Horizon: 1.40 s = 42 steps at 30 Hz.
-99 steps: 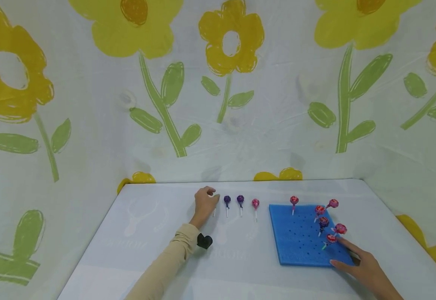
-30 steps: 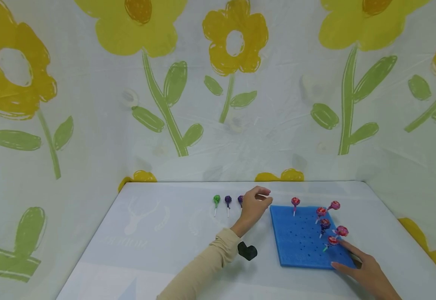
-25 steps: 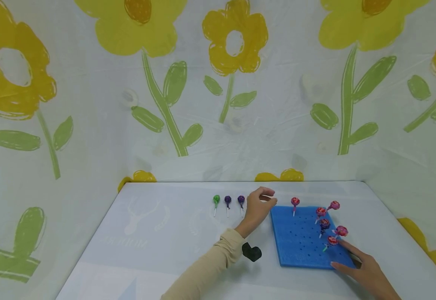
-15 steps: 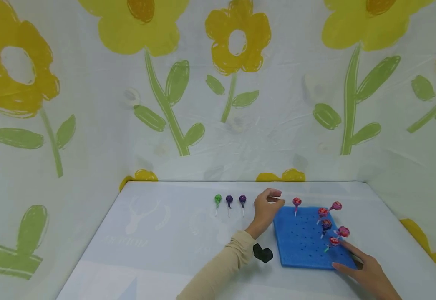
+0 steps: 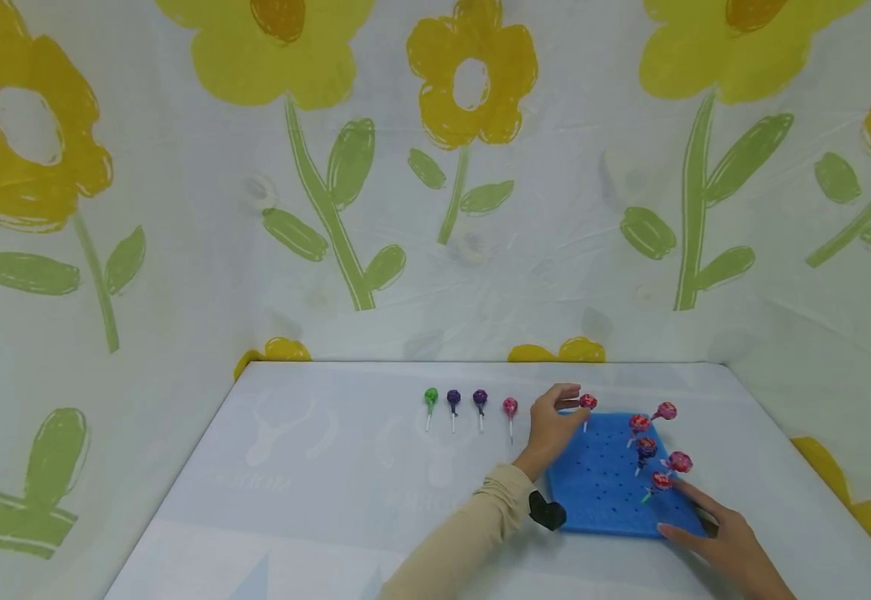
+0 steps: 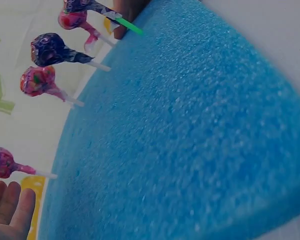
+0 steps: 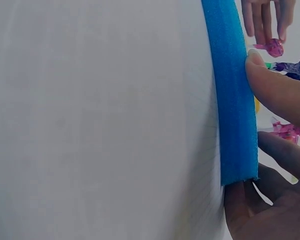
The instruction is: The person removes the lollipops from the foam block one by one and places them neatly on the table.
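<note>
My left hand (image 5: 553, 429) is at the back left corner of a blue foam board (image 5: 593, 492), its fingers and thumb spread beside a red lollipop (image 5: 588, 401) that stands in the board on its white stick. In the left wrist view the fingertips sit close around that lollipop's head (image 6: 2, 162); whether they touch it I cannot tell. My right hand (image 5: 731, 542) grips the board's front right corner, thumb on the upper face and other fingers at the edge and beneath. Several more wrapped lollipops, among them a dark one (image 5: 646, 447), stand tilted along the board's right side.
On the white table (image 5: 292, 500), left of the board, lie a green lollipop (image 5: 431, 395), two purple lollipops (image 5: 480, 397) and a pink lollipop (image 5: 510, 406) in a row. Many small holes dot the board. A flower-printed cloth (image 5: 555, 250) hangs behind the table.
My left hand has moved right from the row of lollipops to the red lollipop on the board, uncovering the green and pink ones. My right hand stays at the board's corner.
</note>
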Each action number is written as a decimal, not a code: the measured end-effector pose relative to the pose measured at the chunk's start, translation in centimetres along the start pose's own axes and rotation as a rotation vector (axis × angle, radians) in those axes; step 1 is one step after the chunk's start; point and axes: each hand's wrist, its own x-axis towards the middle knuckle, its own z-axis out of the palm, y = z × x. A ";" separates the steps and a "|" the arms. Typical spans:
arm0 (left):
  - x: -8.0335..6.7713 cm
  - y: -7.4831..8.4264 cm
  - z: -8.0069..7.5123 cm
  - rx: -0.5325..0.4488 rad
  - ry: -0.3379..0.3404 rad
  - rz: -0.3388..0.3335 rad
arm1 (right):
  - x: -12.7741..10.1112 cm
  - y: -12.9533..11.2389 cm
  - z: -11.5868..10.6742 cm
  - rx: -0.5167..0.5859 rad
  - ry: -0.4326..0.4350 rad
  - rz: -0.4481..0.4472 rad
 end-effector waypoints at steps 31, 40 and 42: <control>0.5 0.2 1.0 -0.021 0.053 0.080 | 0.1 0.0 -0.1 -0.034 0.011 0.005; 0.6 1.6 -0.8 0.007 0.069 0.060 | -0.5 -0.8 -0.3 0.000 -0.009 0.017; 0.7 1.7 -1.3 0.006 0.071 0.079 | -0.6 -0.9 -0.3 -0.001 -0.013 0.017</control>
